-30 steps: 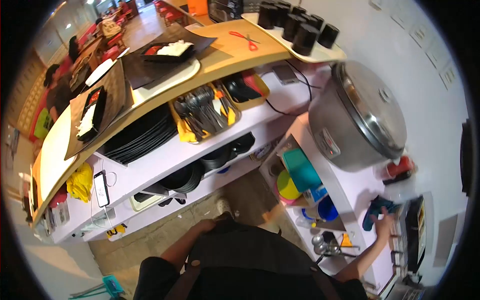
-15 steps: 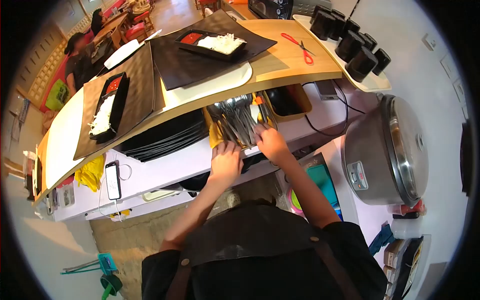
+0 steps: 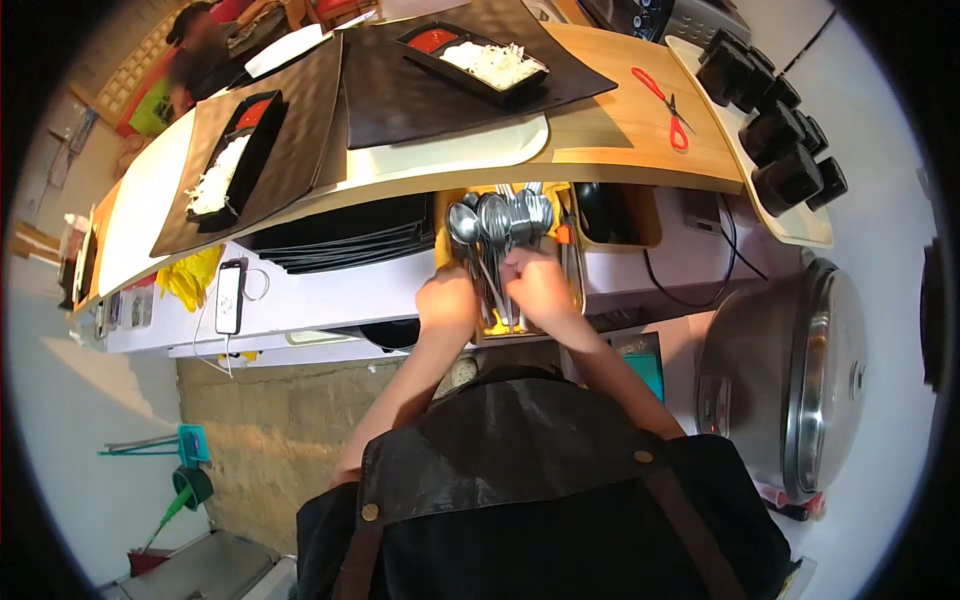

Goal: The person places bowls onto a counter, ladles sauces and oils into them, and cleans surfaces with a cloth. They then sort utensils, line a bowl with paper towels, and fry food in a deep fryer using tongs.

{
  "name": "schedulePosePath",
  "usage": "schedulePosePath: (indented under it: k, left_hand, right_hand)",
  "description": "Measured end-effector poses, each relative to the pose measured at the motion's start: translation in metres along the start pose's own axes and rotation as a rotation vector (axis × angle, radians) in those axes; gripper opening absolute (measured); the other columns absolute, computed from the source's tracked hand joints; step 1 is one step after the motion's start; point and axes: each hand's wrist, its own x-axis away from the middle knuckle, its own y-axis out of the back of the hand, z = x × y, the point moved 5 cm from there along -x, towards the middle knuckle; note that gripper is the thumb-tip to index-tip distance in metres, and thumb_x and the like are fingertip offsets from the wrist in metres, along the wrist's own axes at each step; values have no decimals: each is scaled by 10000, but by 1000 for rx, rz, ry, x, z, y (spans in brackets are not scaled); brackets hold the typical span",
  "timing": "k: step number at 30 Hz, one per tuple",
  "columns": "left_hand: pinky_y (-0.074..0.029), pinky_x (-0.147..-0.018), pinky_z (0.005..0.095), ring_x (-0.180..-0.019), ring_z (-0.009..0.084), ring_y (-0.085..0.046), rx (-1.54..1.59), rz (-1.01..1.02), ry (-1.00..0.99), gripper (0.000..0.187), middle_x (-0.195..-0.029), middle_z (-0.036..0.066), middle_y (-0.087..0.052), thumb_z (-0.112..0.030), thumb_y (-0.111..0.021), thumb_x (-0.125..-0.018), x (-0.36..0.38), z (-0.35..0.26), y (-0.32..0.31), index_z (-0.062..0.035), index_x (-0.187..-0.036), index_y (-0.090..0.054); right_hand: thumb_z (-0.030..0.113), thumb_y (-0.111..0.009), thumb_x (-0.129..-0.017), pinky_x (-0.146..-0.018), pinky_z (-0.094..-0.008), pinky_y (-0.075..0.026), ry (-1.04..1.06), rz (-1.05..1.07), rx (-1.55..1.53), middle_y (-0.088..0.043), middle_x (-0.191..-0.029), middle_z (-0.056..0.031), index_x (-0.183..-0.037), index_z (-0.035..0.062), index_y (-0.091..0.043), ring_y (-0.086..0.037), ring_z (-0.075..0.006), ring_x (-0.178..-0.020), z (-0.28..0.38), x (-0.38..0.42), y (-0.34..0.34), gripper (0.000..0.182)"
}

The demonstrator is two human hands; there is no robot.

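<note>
Under the wooden counter, a cutlery tray (image 3: 577, 290) lined with yellow cloth juts out from the shelf, full of spoons and forks (image 3: 495, 218). My left hand (image 3: 447, 300) is closed at the tray's near left edge, its fingertips hidden. Over the handles in the middle of the tray, my right hand (image 3: 540, 288) is curled and slightly blurred; whatever lies in its fingers is hidden. An orange-topped item (image 3: 563, 234) lies among the cutlery at the right side.
Above, the counter (image 3: 590, 55) bears dark plates (image 3: 375, 115) with food dishes, red scissors (image 3: 662, 110) and black cups (image 3: 785, 180). Stacked black trays (image 3: 345, 235) and a phone (image 3: 230, 296) lie left. A large cooker (image 3: 760, 380) stands right; a person sits beyond the counter.
The cutlery tray has come out toward me, showing more spoons and forks. My right hand has moved from the tray's front area over the handles. The view has shifted.
</note>
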Motion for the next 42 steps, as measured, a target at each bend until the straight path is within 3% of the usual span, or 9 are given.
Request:
schedulePosePath:
  k: [5,7,10,11,18,23,28,36,42]
  left_hand:
    - [-502,-612,403,-669,336,-629,-73,33,112,248,-722,167,-631,-272,-578,-804,-14,-1,-6,-31,-759,-618]
    - [-495,-606,402,-656,329,-631,38,-149,77,256,-690,172,-625,-268,-592,-794,-5,6,7,-19,-743,-620]
    - [-477,-593,408,-620,343,-618,432,201,234,282,-625,177,-607,-282,-619,-776,11,13,33,-4,-731,-626]
    - [-456,-537,367,-523,271,-592,396,-94,91,278,-542,144,-577,-267,-644,-775,14,22,33,7,-731,-623]
    - [-322,-427,230,-464,49,-405,1007,-9,273,247,-529,-9,-488,-241,-620,-856,37,25,13,-26,-761,-544]
    - [-277,-422,191,-484,11,-359,1429,-179,200,157,-612,-56,-496,-196,-584,-886,23,5,-8,-59,-813,-558]
    - [-349,-486,178,-539,18,-442,1745,-167,288,111,-659,-32,-547,-154,-605,-863,15,-19,-24,-46,-836,-597]
    - [-383,-494,264,-559,123,-493,1148,-191,-132,128,-633,43,-529,-114,-667,-783,36,-82,-10,-34,-704,-606]
    - [-405,-532,288,-589,169,-511,947,-117,-422,135,-762,88,-492,-126,-607,-845,37,-122,17,-17,-859,-527]
  right_hand:
    - [140,-582,-731,-698,-437,-491,-187,464,377,-629,-773,-180,-784,33,-645,-615,-359,-783,-4,-19,-44,135]
    - [166,-604,-739,-680,-433,-489,-239,405,374,-630,-760,-180,-786,31,-645,-618,-353,-769,-12,-23,-51,149]
    - [185,-662,-717,-651,-401,-489,-94,232,19,-636,-802,-177,-786,39,-661,-620,-345,-763,-29,-28,-46,161]
    - [195,-656,-727,-647,-400,-480,-148,239,-114,-631,-781,-157,-771,58,-644,-616,-329,-755,-32,-28,-41,144]
    - [183,-627,-759,-612,-421,-458,-201,128,38,-625,-734,-135,-741,46,-583,-594,-336,-694,-17,-17,-26,145]
    - [107,-580,-846,-584,-284,-409,-196,-8,-509,-535,-644,-70,-795,2,-537,-499,-124,-629,-22,1,-31,125]
    - [107,-495,-884,-636,-262,-386,-228,-31,-671,-497,-770,-38,-881,22,-497,-461,-108,-725,-13,24,-23,85]
    - [166,-381,-953,-587,-251,-403,-495,-117,-1159,-475,-771,-30,-905,69,-451,-456,-87,-680,-18,80,21,129]
    - [212,-422,-956,-462,-189,-350,-427,-520,-700,-471,-756,-9,-913,75,-456,-449,-56,-609,-23,97,106,148]
